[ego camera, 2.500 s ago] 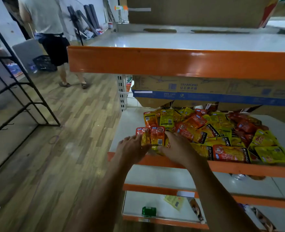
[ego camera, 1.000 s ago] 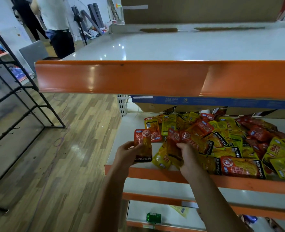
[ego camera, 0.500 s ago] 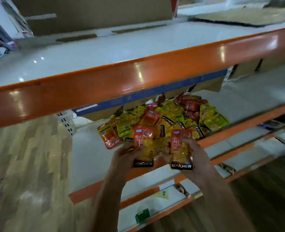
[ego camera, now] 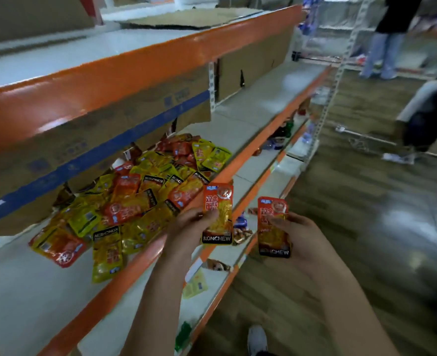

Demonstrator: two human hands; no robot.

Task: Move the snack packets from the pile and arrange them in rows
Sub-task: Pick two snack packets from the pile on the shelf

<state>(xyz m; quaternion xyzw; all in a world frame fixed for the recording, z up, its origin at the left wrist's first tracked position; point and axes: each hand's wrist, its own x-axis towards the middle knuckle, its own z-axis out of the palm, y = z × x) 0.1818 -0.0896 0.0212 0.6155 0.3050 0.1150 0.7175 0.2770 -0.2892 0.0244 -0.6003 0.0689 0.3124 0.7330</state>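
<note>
Now two hands [ego camera: 186, 228] [ego camera: 299, 236], two packets [ego camera: 217, 214] [ego camera: 273, 227]

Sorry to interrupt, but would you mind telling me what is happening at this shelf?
A person is sorting snack packets. The left hand holds one orange packet upright, and the right hand holds a second packet the same way, both out in front of the shelf. The pile lies jumbled on the shelf, and no rows show yet.

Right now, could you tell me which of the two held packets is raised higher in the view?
The packet in the left hand, the left-hand packet: its top sits above the right-hand packet, which the right hand holds lower, over the aisle.
</note>
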